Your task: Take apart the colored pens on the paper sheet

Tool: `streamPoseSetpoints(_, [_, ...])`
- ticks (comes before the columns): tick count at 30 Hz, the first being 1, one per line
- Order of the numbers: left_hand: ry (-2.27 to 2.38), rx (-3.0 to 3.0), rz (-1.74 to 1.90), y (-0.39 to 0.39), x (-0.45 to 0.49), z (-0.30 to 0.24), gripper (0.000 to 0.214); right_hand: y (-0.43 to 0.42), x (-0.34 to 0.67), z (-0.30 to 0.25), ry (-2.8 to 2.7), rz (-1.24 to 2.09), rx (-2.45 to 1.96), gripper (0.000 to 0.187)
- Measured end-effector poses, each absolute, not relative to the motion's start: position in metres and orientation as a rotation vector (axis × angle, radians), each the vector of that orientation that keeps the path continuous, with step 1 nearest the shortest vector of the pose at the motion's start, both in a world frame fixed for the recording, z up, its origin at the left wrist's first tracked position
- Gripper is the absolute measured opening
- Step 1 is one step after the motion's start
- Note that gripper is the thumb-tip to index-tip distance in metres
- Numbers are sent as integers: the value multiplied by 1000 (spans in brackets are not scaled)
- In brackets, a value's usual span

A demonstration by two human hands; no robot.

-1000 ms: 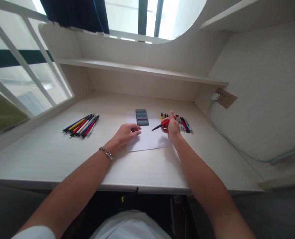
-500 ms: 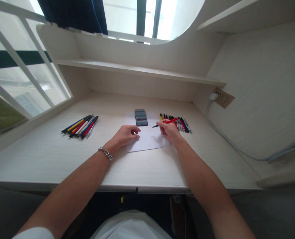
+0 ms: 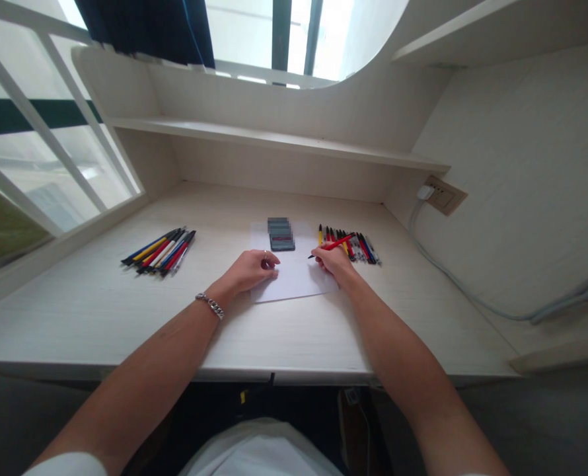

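Observation:
A red pen [image 3: 340, 242] with a black tip is pinched in my right hand [image 3: 335, 266], its tip pointing down and left at the white paper [image 3: 296, 284]. Whether the tip touches the sheet I cannot tell. My left hand [image 3: 248, 270] rests on the paper's left side, fingers loosely curved and apart, with a ring on one finger and nothing held. Between and beyond my hands, a dark phone-like object [image 3: 282, 246], partly pixelated, lies at the paper's far edge. Just past my right hand is a row of assorted pens [image 3: 364, 248], partly hidden by it.
A pile of mixed pens [image 3: 161, 254] lies on the left of the white desk [image 3: 215, 350]. A shelf [image 3: 274, 137] runs across the back. On the right wall, a plug sits in a socket [image 3: 445, 195], its cable [image 3: 452, 281] trailing along the desk's right side.
My right hand has lowered slightly toward me, bringing the red pen's tip down and a little to the right over the paper. My left hand stays in place.

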State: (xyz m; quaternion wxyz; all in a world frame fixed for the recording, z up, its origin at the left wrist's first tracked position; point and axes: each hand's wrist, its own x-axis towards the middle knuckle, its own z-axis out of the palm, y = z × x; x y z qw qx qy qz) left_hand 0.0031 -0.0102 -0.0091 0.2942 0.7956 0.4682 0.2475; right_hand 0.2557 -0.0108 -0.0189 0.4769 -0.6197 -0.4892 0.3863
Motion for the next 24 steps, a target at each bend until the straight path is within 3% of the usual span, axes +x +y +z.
streamPoseSetpoints(24, [1240,2085,690,-7,-2,-11,34,-12,260,-17,-1420,542,-1738,13])
